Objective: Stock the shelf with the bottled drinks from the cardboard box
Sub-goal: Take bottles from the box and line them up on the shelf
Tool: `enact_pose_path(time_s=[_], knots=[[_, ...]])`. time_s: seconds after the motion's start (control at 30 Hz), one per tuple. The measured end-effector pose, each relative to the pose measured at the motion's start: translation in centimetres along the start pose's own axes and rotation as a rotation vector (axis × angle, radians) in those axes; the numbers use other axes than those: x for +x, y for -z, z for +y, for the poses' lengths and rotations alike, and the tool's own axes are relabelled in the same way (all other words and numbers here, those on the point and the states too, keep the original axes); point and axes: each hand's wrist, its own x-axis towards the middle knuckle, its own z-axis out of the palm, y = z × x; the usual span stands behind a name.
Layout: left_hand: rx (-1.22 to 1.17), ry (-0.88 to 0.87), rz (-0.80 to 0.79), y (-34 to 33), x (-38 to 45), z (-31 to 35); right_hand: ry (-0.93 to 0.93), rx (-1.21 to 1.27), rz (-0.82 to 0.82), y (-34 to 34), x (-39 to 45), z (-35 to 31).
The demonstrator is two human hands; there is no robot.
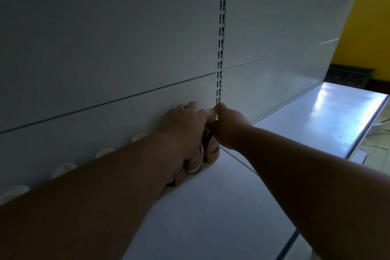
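Both arms reach to the back of the white shelf (221,196), where the hands meet close together at the foot of the slotted upright (220,48) against the back panel (105,38). The left hand (183,120) lies over the tops of brown bottled drinks (193,164), its fingers curled down over them; how many it grips cannot be told, since the hand hides their caps. The right hand (229,124) pinches the white cap (211,112) of the end bottle (213,152), which stands upright on the shelf just beside the others, at the seam with the next shelf section. A row of white caps (63,170) runs along the shelf's back edge to the left, partly hidden behind the left forearm. Past the shelf's right end a yellow wall (367,38) and a dark crate (348,76) show.
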Motion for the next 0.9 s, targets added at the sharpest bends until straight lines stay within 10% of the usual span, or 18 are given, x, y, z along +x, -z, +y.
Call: enact_pose_path(time_s=[0.9], knots=[[-0.025, 0.355, -0.132, 11.0, -25.5, -15.0, 0.516, -0.035, -0.093, -4.8, -15.1, -22.3]])
